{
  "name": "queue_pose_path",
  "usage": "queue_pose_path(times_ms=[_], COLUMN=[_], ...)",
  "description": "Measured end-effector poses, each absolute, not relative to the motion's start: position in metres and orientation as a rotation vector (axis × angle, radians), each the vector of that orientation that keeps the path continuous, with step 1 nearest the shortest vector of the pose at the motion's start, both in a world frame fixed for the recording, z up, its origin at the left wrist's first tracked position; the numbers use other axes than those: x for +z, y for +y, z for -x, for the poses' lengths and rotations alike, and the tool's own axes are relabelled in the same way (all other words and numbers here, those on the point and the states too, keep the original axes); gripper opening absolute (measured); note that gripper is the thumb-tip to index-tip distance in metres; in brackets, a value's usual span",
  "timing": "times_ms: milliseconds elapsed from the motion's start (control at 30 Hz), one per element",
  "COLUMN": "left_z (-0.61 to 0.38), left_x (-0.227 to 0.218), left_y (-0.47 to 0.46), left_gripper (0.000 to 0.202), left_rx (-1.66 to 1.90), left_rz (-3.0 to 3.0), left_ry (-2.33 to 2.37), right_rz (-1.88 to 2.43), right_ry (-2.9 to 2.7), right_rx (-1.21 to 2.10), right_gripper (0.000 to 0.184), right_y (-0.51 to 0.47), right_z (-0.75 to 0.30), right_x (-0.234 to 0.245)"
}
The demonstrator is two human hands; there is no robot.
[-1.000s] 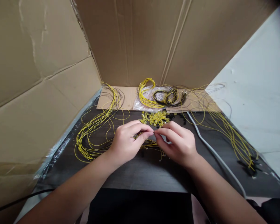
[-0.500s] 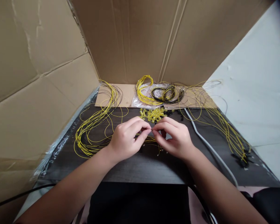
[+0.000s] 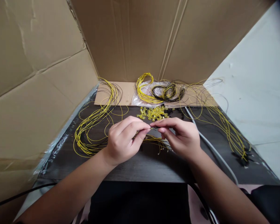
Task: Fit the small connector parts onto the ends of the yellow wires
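My left hand pinches a thin yellow wire between thumb and forefinger, with only a short bit of it showing. Facing it, my right hand has thumb and fingertips closed on a small black piece, mostly covered by the fingers; its exact kind cannot be made out. The fingertips of both hands nearly meet over the dark tabletop. Beneath them, a bundle of yellow wires ends in small metal tips. Just beyond the hands lies a pile of small yellow plastic pieces.
Loops of yellow wire spread at the left. Coiled yellow and black wires lie at the back on plastic and cardboard. At right are a pale cable and wires with black ends. Cardboard walls enclose the back and left.
My right hand has shifted slightly right and its fingers have straightened, so the black piece now shows. The left hand stays almost in place, still pinching.
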State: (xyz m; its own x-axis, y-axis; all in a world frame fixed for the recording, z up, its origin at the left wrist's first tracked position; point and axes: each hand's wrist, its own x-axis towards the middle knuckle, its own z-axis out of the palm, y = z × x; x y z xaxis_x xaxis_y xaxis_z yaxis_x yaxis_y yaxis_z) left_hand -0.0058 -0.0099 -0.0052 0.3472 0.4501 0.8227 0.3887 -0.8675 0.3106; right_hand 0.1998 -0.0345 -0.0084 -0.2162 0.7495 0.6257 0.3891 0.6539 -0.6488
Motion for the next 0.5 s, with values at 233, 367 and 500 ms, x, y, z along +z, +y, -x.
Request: queue_pose_path(times_ms=[233, 367, 500], left_z=[0.0051, 0.0038, 0.0031], left_x=[-0.0069, -0.0074, -0.0077], left_y=[-0.0114, -0.0121, -0.0119], left_gripper=[0.018, 0.017, 0.017], left_rx=[1.558, 1.568, 1.58], left_rz=[-2.582, -2.595, -2.627], left_ry=[0.775, 0.775, 0.781], right_rz=[0.926, 0.919, 0.909], right_ry=[-1.743, -1.696, -1.671], right_rx=[0.493, 0.603, 0.646], right_gripper=[0.01, 0.01, 0.009], right_y=[-0.0366, -0.038, -0.0393], right_z=[-0.2004, -0.1958, -0.1923], right_x=[-0.0076, -0.0092, -0.0091])
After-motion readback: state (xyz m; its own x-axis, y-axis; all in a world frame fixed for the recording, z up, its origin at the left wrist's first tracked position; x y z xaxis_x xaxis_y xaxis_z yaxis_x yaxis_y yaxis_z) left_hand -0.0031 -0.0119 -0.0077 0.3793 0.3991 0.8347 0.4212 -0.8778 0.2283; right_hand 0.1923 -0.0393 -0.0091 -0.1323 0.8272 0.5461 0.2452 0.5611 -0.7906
